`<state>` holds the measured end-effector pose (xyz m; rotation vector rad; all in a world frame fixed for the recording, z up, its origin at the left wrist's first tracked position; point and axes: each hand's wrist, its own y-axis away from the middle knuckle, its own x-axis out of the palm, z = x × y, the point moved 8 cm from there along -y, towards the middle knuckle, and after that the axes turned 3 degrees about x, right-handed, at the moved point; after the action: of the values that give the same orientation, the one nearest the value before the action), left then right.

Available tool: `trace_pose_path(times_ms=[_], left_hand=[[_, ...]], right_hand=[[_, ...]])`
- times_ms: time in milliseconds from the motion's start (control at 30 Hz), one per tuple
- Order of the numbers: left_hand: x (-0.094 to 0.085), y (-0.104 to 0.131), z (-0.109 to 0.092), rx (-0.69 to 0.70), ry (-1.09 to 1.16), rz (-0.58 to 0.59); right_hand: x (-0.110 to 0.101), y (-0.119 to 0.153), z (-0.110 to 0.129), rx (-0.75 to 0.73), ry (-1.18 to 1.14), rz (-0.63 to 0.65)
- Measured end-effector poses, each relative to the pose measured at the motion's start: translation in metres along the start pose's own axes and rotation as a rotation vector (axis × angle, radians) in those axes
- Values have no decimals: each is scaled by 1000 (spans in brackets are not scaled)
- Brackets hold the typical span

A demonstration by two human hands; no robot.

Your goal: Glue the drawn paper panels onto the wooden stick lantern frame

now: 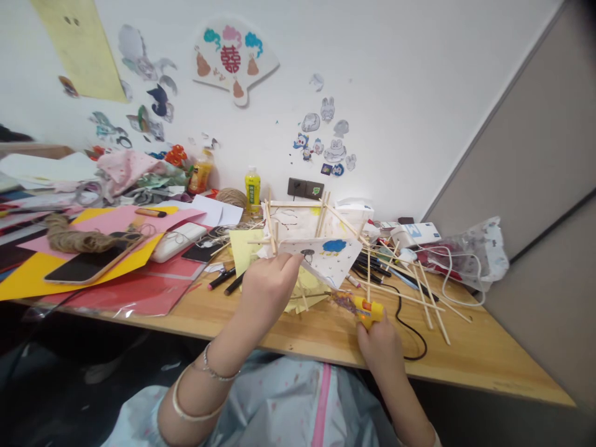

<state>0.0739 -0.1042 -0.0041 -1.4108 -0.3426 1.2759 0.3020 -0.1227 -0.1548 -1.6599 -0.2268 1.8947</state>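
My left hand (272,282) is closed at the near left corner of a paper-covered stick frame (293,220); the fingertips are partly hidden behind the hand. Thin wooden sticks form the frame, and a white paper panel (331,264) with a blue cloud drawing covers its near side. In my right hand (382,344) is a yellow hot glue gun (369,310), its nozzle pointing left below the panel. Beneath the frame lies a sheet of yellow paper (310,298).
Loose wooden sticks (431,298) and black markers (372,267) lie to the right. A black cable (421,338) loops near the front edge. On the left are a phone (93,261), twine (77,236) and coloured paper (153,285). A green-labelled bottle (252,189) stands at the wall.
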Motion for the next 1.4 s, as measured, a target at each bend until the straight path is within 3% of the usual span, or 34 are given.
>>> trace_pose_path(times_ms=[267,500,733,900,1033,1200,1300,1400], left_hand=[[2,3,1,1,16,12],[0,2,0,0,12,-3],[-1,4,1,12,28,-15],[-5,12,1,46,51,-13],[-10,22,-1,145,54,10],[-10,36,-2,257,24,83],[-8,42,-6,299,38,99],[-5,48,-12,330,79,96]], right_hand=[[-16,1,3,-30,-14,-74],[-40,4,20,-165,37,-127],[-51,7,31,-343,18,-73],[-44,6,3,-384,-46,91],[-47,4,-36,-321,-88,85],[-54,-8,-72,21,89,-26],[-48,-17,-69,125,122,-80],[-33,-26,-51,32,73,-103]])
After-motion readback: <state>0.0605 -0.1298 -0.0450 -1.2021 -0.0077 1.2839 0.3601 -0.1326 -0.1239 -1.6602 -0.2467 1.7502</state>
